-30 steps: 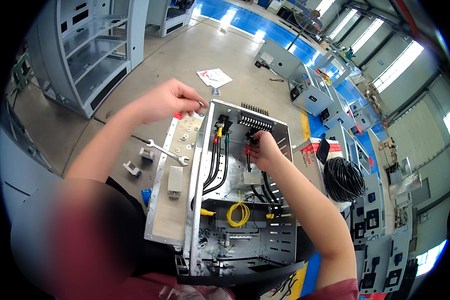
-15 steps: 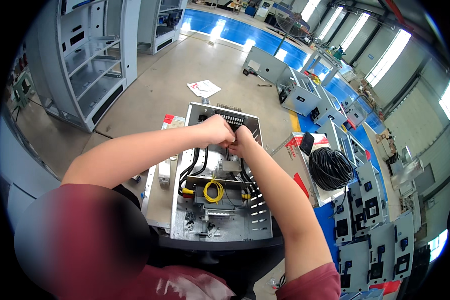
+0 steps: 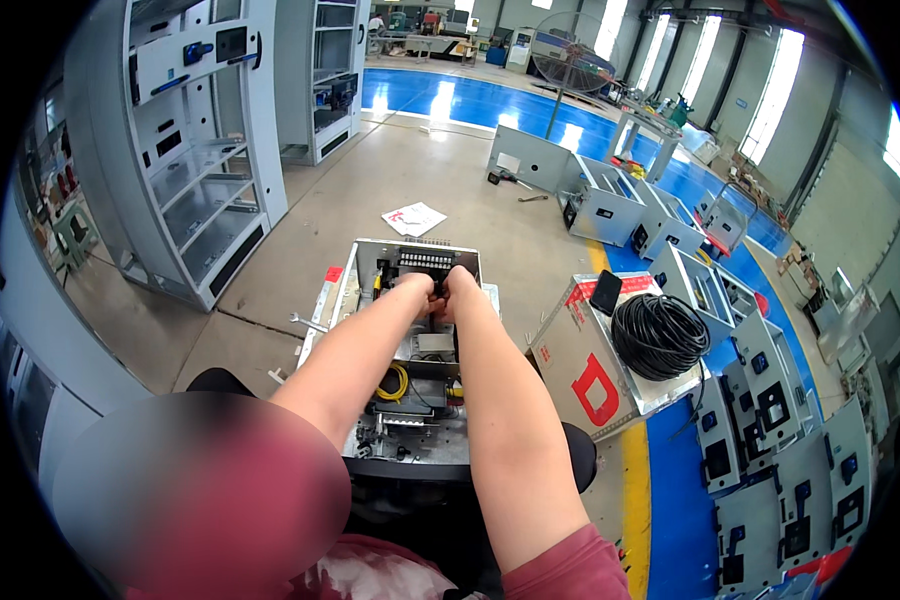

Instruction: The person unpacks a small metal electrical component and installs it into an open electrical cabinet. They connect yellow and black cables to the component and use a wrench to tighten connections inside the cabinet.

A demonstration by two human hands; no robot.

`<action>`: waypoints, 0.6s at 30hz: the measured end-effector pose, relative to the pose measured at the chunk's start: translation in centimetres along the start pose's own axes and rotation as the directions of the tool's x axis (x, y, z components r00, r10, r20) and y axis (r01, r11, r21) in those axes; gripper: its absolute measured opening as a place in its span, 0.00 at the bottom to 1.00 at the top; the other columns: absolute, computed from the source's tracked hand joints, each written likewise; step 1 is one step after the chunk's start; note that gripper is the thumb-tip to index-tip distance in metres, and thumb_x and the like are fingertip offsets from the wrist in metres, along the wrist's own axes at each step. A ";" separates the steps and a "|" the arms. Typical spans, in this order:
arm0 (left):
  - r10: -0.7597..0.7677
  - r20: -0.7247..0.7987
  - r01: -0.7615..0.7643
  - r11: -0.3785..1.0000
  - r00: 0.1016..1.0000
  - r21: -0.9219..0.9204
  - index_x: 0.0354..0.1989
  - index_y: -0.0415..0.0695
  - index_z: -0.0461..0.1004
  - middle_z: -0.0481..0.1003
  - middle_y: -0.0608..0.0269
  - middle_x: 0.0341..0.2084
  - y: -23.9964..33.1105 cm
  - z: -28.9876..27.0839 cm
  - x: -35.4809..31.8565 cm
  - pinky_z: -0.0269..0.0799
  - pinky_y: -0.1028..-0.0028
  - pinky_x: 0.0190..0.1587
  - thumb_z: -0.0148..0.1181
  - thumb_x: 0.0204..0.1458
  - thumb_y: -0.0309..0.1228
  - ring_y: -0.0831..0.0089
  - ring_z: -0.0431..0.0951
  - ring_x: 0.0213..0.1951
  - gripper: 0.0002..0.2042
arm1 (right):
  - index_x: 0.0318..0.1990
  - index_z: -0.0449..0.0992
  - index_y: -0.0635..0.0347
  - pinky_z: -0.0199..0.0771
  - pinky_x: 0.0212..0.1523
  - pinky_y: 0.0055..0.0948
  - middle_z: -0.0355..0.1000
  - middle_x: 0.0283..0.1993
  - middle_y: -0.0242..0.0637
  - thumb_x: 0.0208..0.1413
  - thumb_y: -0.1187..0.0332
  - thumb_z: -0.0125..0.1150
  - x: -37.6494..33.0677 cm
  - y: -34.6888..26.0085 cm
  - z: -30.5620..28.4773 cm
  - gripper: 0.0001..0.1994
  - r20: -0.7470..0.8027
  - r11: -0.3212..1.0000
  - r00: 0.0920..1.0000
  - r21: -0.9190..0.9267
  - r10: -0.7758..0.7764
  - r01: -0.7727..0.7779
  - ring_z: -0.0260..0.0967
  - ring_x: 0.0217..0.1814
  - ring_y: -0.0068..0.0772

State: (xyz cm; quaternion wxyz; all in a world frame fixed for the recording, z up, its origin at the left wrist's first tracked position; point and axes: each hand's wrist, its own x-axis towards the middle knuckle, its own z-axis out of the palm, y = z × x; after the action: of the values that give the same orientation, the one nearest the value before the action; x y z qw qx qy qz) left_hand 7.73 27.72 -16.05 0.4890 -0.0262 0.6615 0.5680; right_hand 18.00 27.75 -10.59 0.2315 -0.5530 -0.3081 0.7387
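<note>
Both hands are inside a metal electrical enclosure (image 3: 352, 270), near its far wall and just below a black-and-white terminal strip (image 3: 425, 259). My left hand (image 3: 417, 288) is closed, its fingers curled inward and mostly hidden. Beside it, almost touching, my right hand (image 3: 456, 287) is closed too. Whatever sits between the fingertips is too small and covered to make out. Nearer to me in the enclosure lie a grey metal block (image 3: 433, 345) and a coil of yellow wire (image 3: 398, 383). A black-and-yellow tool or part (image 3: 377, 281) stands by the left wall.
A spanner (image 3: 308, 322) lies left of the enclosure. To the right, a large carton (image 3: 577, 360) bears a coil of black cable (image 3: 660, 337) and a black phone-like object (image 3: 605, 291). Grey cabinets (image 3: 205, 190) stand at left; several panels (image 3: 755, 520) lean at right. A white sheet (image 3: 414, 218) lies on the floor.
The view has shifted, showing more of the room ahead. My left forearm now reaches in from below rather than across from the left. Both hands stay close together by the terminal strip.
</note>
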 end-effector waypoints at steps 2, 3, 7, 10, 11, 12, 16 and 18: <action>-0.074 -0.014 0.073 0.994 0.997 -0.087 0.39 0.33 0.72 0.76 0.48 0.29 -1.6 1.9 -0.8 0.80 0.55 0.24 0.52 0.61 0.21 0.55 0.77 0.21 0.04 | 0.29 0.64 0.55 0.70 0.38 0.55 0.62 0.27 0.40 0.54 0.69 0.46 -0.2 -0.1 -2.3 0.04 -0.054 1.000 0.998 -0.008 -0.015 0.014 0.64 0.25 0.43; -0.157 -0.034 0.151 0.980 0.987 -0.132 0.39 0.34 0.73 0.76 0.48 0.29 -0.8 1.0 0.8 0.80 0.56 0.23 0.51 0.62 0.23 0.56 0.76 0.21 0.05 | 0.29 0.63 0.55 0.71 0.39 0.56 0.62 0.27 0.40 0.54 0.69 0.46 -0.7 -0.1 -1.4 0.04 -0.039 0.999 0.999 -0.031 -0.031 0.030 0.64 0.24 0.43; -0.257 0.008 0.257 0.964 0.966 -0.070 0.34 0.38 0.74 0.75 0.51 0.26 -0.5 0.2 3.5 0.77 0.62 0.23 0.48 0.64 0.30 0.60 0.75 0.20 0.11 | 0.35 0.67 0.57 0.73 0.44 0.61 0.71 0.31 0.46 0.56 0.65 0.46 0.3 -0.4 -0.8 0.07 0.021 0.999 0.999 -0.023 0.026 -0.025 0.70 0.27 0.47; -0.200 -0.061 0.202 0.979 0.978 0.029 0.31 0.41 0.74 0.73 0.56 0.22 -1.4 -1.0 3.8 0.76 0.63 0.25 0.48 0.63 0.32 0.65 0.73 0.20 0.12 | 0.40 0.70 0.59 0.73 0.45 0.61 0.76 0.37 0.52 0.56 0.64 0.46 0.7 0.1 0.1 0.11 0.023 0.994 0.999 -0.100 0.039 -0.036 0.75 0.33 0.52; -0.165 -0.112 0.170 0.984 0.980 0.043 0.29 0.42 0.73 0.72 0.59 0.20 -1.5 -1.4 3.7 0.74 0.63 0.25 0.48 0.63 0.33 0.67 0.72 0.20 0.12 | 0.41 0.71 0.60 0.73 0.46 0.62 0.76 0.38 0.53 0.56 0.64 0.46 1.0 0.4 0.5 0.11 0.023 0.993 0.999 -0.111 0.039 -0.036 0.76 0.35 0.54; -0.127 -0.149 0.138 0.988 0.981 0.062 0.28 0.43 0.72 0.71 0.61 0.19 -1.4 -1.3 3.1 0.73 0.64 0.25 0.47 0.63 0.34 0.68 0.70 0.19 0.13 | 0.42 0.71 0.60 0.74 0.46 0.62 0.77 0.39 0.54 0.57 0.64 0.46 1.6 0.4 0.5 0.12 0.015 0.992 0.999 -0.120 0.031 -0.029 0.77 0.36 0.56; -0.205 0.072 0.194 0.971 0.976 0.137 0.27 0.47 0.69 0.67 0.65 0.17 -1.0 0.2 -0.7 0.66 0.66 0.24 0.46 0.62 0.36 0.70 0.64 0.18 0.13 | 0.45 0.72 0.62 0.74 0.47 0.62 0.78 0.41 0.55 0.57 0.64 0.47 4.4 -0.7 -1.7 0.14 -0.033 0.988 0.999 -0.153 0.014 -0.019 0.78 0.40 0.59; -0.210 0.068 0.202 0.973 0.975 0.116 0.27 0.48 0.68 0.64 0.65 0.16 -1.0 -0.4 -1.7 0.63 0.68 0.24 0.45 0.62 0.36 0.70 0.62 0.17 0.12 | 0.46 0.72 0.63 0.74 0.47 0.62 0.78 0.41 0.55 0.57 0.64 0.47 4.0 -0.3 -1.1 0.14 -0.020 0.995 1.000 -0.098 0.022 -0.024 0.78 0.40 0.60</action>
State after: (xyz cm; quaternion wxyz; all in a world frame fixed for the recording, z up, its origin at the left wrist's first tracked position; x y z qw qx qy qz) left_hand 8.90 26.16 -15.66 0.5722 -0.0452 0.6649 0.4781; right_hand 17.88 30.91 -13.30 0.1984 -0.5742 -0.3352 0.7201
